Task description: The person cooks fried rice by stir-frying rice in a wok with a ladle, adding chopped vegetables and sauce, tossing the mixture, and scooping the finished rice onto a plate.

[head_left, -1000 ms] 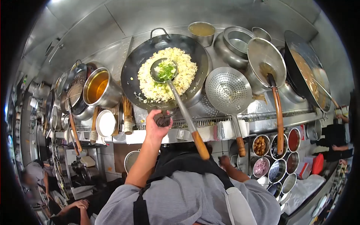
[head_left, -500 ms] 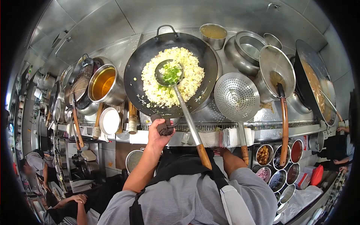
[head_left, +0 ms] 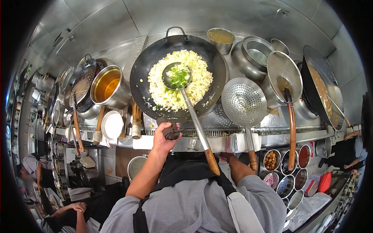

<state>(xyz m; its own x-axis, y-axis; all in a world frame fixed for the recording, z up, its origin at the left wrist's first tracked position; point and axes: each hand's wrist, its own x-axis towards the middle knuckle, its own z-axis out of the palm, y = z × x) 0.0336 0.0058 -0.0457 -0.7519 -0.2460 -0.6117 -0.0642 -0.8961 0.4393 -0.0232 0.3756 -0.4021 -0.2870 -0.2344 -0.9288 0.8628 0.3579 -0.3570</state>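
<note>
My left hand (head_left: 164, 139) is closed round a dark cloth (head_left: 171, 132) at the near handle of a black wok (head_left: 142, 83). Fried rice (head_left: 200, 77) lies in the wok. Resting on the rice is a ladle (head_left: 191, 112) whose bowl holds chopped green onion (head_left: 179, 75); its wooden end reaches back over my apron, with no hand on it. My right hand (head_left: 224, 156) is low by the counter's front edge, right of the ladle handle. It is mostly in shadow, and its fingers cannot be made out.
Right of the wok lie a perforated skimmer (head_left: 244, 101) and a mesh strainer (head_left: 285, 73). A second wok (head_left: 316, 93) stands far right. On the left are an oil pot (head_left: 110, 87) and a white-filled container (head_left: 112, 125). Ingredient tins (head_left: 285, 186) stand lower right. Other people (head_left: 74, 211) are nearby.
The whole view has shifted slightly. My left hand keeps its hold at the wok handle, and the ladle stays in the rice.
</note>
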